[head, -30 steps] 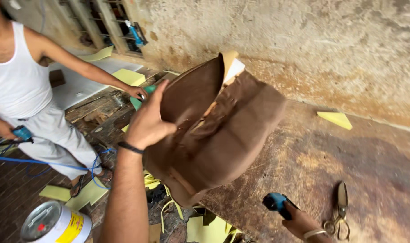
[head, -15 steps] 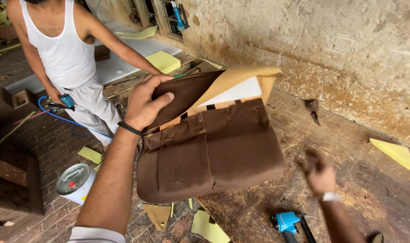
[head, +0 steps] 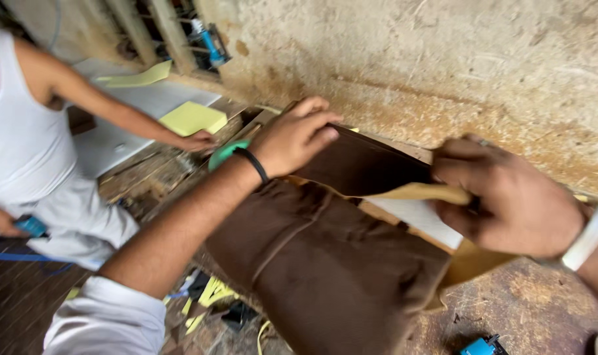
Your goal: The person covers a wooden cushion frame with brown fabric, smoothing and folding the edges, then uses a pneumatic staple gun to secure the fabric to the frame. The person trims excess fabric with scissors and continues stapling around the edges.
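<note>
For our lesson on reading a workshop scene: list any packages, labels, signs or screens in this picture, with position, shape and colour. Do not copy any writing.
None can be made out: no package, label, sign or screen shows around the brown upholstered cushion that both hands grip.

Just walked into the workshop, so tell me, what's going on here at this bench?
A person holds a brown fabric-covered cushion panel over the worn workbench. The left hand grips its far edge; the right hand pinches the tan backing flap. Nearby, another person in a white vest touches a yellow foam piece.
</note>
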